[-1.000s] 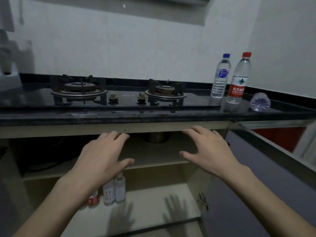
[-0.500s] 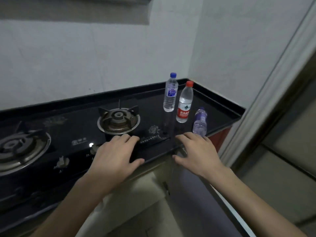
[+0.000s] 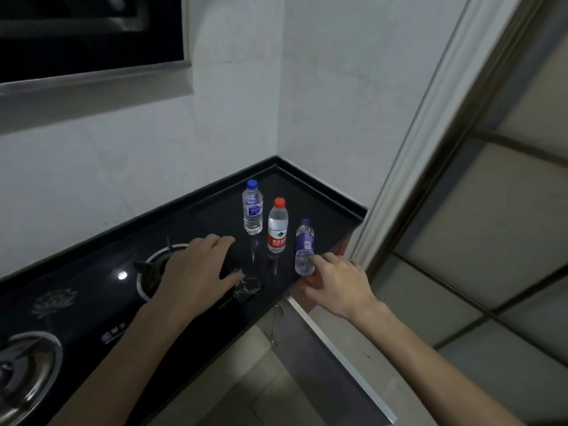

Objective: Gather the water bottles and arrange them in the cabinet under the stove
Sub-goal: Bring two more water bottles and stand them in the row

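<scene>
Three water bottles are on the black countertop (image 3: 325, 204) at its right end. A blue-capped bottle (image 3: 253, 211) stands upright at the back. Beside it stands a red-capped bottle with a red label (image 3: 277, 226). A purple-capped bottle (image 3: 304, 248) lies on its side near the front edge. My right hand (image 3: 335, 282) reaches to the lying bottle's base, fingers loosely bent and touching or just short of it. My left hand (image 3: 196, 272) hovers flat over the right burner, fingers straight, left of the bottles.
The black glass stove (image 3: 92, 305) has a right burner (image 3: 153, 265) under my left hand and a left burner (image 3: 24, 373) at the lower left. The cabinet door (image 3: 335, 361) stands swung out below the counter's right end. A door frame (image 3: 430, 124) rises on the right.
The view has risen from the cabinet under the stove to above the counter. Both hands have moved forward over the stove, the right one reaching the lying bottle.
</scene>
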Available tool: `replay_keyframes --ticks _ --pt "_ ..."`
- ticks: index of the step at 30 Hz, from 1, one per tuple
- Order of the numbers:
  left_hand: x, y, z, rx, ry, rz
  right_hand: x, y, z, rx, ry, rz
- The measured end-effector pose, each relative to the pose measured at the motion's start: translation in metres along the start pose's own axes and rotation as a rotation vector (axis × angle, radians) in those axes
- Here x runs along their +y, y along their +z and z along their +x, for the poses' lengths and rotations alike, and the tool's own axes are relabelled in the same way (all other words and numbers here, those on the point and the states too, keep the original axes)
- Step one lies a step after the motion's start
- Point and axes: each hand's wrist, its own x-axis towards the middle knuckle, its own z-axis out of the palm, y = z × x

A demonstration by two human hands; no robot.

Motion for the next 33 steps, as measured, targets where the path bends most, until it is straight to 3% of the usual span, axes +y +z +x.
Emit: replay_keyframes --ticks 9,18,27,33 --pt "0.012 0.072 0.113 -0.029 0.011 -0.043 0.059 0.029 0.114 -0.06 0.074 0.061" --pt "0.013 0.147 0.222 -0.136 -0.104 -0.166 0.097 0.088 0.248 -0.246 0.142 0.207" --pt "0.004 0.219 0.275 -0.145 -0.149 -0.455 0.117 0.152 0.332 -0.334 0.272 0.341" --pt "-0.003 0.243 0.282 -0.194 -0.201 -0.774 0.108 0.182 0.351 -0.324 0.348 0.381"
